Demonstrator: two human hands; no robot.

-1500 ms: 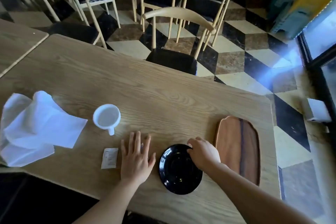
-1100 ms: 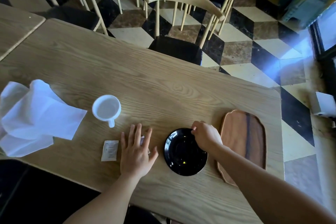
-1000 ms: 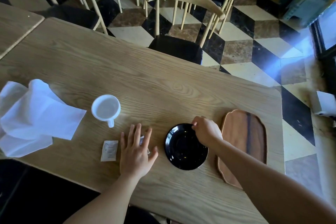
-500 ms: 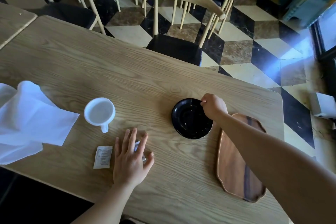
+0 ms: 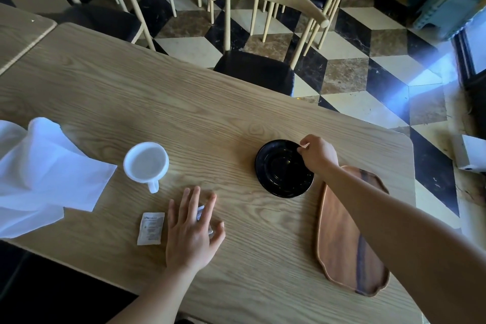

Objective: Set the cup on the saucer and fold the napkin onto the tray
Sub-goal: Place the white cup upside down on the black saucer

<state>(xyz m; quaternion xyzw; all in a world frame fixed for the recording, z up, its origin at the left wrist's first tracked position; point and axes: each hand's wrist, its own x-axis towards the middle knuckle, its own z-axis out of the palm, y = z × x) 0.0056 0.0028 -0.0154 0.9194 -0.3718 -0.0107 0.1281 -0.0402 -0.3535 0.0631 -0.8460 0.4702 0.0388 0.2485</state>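
Note:
A black saucer [image 5: 281, 169] lies flat on the wooden table [image 5: 210, 118], right of centre. My right hand [image 5: 317, 154] pinches its far right rim. A white cup [image 5: 146, 163] stands upright to the left, its handle pointing toward me. A crumpled white napkin [image 5: 44, 173] lies at the table's left edge. The brown wooden tray [image 5: 342, 239] sits on the right, partly under my right forearm. My left hand [image 5: 190, 231] rests flat on the table with fingers spread, over a small packet that is mostly hidden.
A white sachet [image 5: 151, 227] lies just left of my left hand. A pale wooden chair [image 5: 265, 34] with a black seat stands behind the table's far edge, with more chairs beyond. A second table [image 5: 18, 31] adjoins at the far left.
My right hand has carried the saucer away from me, from beside the tray's near end to the table's middle. My left hand has stayed flat on the table.

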